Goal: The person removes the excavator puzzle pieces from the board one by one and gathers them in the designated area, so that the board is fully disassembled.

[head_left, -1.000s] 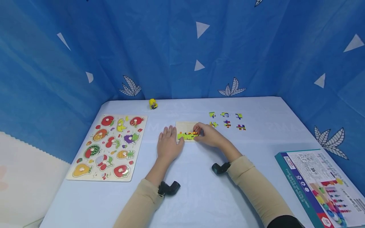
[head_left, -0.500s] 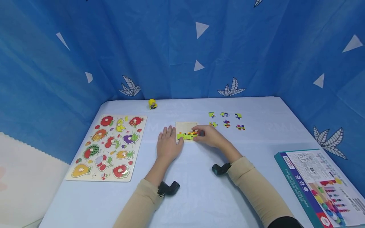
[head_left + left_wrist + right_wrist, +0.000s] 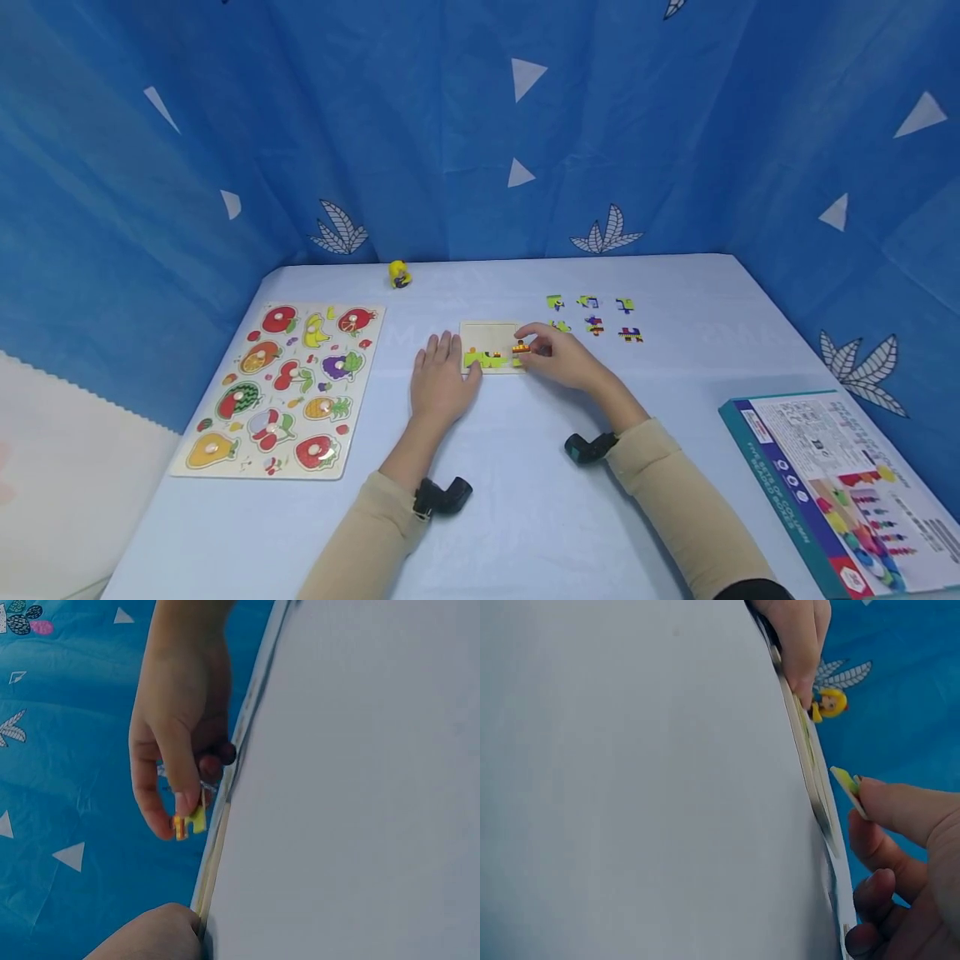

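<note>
In the head view, my left hand (image 3: 442, 379) lies flat with straight fingers beside a small wooden puzzle tray (image 3: 491, 335), its thumb touching the tray's left edge. Green jigsaw pieces (image 3: 483, 359) lie along the tray's near side. Between thumb and index finger, my right hand (image 3: 564, 360) pinches a puzzle piece (image 3: 521, 347) with yellow-green and red-orange print, above the tray's right side. The right wrist view shows this puzzle piece (image 3: 845, 780) tilted and apart from the tray. Part of the tray is hidden behind the right hand.
Several loose puzzle pieces (image 3: 593, 325) lie beyond the right hand. A fruit puzzle board (image 3: 352, 433) is at the left, a small yellow-haired figure (image 3: 400, 274) at the back. A teal-edged box (image 3: 840, 492) lies at the right. Blue cloth (image 3: 442, 125) hangs behind the table.
My right hand has raised the puzzle piece off the other pieces and shifted it slightly right; it now stands tilted. The left hand stays in place.
</note>
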Demonstrator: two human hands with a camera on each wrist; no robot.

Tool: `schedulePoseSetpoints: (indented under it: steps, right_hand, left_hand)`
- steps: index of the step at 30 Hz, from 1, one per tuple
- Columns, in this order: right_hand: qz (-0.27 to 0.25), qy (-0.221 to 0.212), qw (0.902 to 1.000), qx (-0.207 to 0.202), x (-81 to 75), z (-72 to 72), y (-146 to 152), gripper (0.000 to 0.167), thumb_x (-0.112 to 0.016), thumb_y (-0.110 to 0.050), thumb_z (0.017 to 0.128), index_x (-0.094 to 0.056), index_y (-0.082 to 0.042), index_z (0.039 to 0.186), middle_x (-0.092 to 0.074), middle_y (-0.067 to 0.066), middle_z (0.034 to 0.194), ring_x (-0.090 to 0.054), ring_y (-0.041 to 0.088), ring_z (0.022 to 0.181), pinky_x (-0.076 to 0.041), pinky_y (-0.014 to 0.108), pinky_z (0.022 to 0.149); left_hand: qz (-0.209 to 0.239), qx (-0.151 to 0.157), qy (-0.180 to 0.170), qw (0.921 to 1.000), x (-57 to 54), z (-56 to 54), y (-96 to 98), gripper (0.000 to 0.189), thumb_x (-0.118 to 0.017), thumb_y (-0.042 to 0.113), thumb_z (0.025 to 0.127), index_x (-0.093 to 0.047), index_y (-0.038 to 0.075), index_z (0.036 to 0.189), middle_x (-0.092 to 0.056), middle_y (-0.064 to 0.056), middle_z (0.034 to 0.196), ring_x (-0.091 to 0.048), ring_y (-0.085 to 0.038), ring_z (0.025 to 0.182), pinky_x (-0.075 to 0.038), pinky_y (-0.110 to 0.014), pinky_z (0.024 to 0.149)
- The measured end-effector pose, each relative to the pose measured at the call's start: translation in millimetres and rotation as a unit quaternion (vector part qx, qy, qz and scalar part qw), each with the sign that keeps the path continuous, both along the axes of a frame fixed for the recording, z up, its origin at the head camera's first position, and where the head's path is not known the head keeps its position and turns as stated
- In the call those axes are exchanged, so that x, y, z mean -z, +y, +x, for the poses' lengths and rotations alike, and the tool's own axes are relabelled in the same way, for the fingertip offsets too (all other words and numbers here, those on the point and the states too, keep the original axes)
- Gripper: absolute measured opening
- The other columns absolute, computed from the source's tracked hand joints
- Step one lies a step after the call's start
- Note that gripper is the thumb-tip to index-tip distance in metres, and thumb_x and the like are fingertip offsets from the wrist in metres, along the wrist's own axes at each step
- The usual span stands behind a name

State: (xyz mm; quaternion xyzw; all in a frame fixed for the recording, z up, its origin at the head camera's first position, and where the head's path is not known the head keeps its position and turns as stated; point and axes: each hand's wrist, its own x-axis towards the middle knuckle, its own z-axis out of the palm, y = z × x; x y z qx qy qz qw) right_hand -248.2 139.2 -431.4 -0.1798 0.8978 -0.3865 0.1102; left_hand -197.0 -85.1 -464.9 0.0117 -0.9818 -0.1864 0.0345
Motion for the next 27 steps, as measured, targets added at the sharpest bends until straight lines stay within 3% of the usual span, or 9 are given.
schedulePoseSetpoints:
  steps: [8, 19, 27]
  right_hand:
    - [0.017, -0.028, 0.9992, 0.024, -8.3, 4.9, 36, 0.036, -0.07, -0.026, 0.093, -0.063, -0.022, 0.127, -0.063, 0.006, 0.104, -0.054, 0.024, 0.091, -0.048, 0.032, 0.074]
    - [0.074, -0.013, 0.9929, 0.093, -12.1, 12.5, 102, 0.034, -0.064, -0.023, 0.097, -0.061, -0.018, 0.131, -0.063, 0.012, 0.109, -0.053, 0.026, 0.095, -0.045, 0.033, 0.075]
    - [0.1, -0.023, 0.9861, 0.131, -12.8, 20.1, 128, 0.035, -0.06, -0.021, 0.098, -0.06, -0.015, 0.132, -0.061, 0.018, 0.114, -0.055, 0.032, 0.102, -0.046, 0.039, 0.081]
  left_hand:
    - [0.013, 0.003, 0.006, 0.9999, -1.2, 1.1, 0.1, 0.07, -0.042, 0.05, 0.099, -0.035, 0.007, 0.154, -0.03, -0.011, 0.163, -0.019, -0.03, 0.154, -0.015, -0.049, 0.126]
    - [0.014, 0.003, 0.003, 0.9999, -2.2, 2.7, -0.7, 0.07, -0.041, 0.05, 0.099, -0.033, 0.007, 0.155, -0.028, -0.011, 0.163, -0.017, -0.03, 0.155, -0.013, -0.048, 0.126]
    - [0.016, 0.006, 0.002, 0.9998, -2.8, 2.5, -0.7, 0.07, -0.04, 0.05, 0.1, -0.033, 0.007, 0.155, -0.028, -0.012, 0.164, -0.017, -0.03, 0.155, -0.013, -0.049, 0.126]
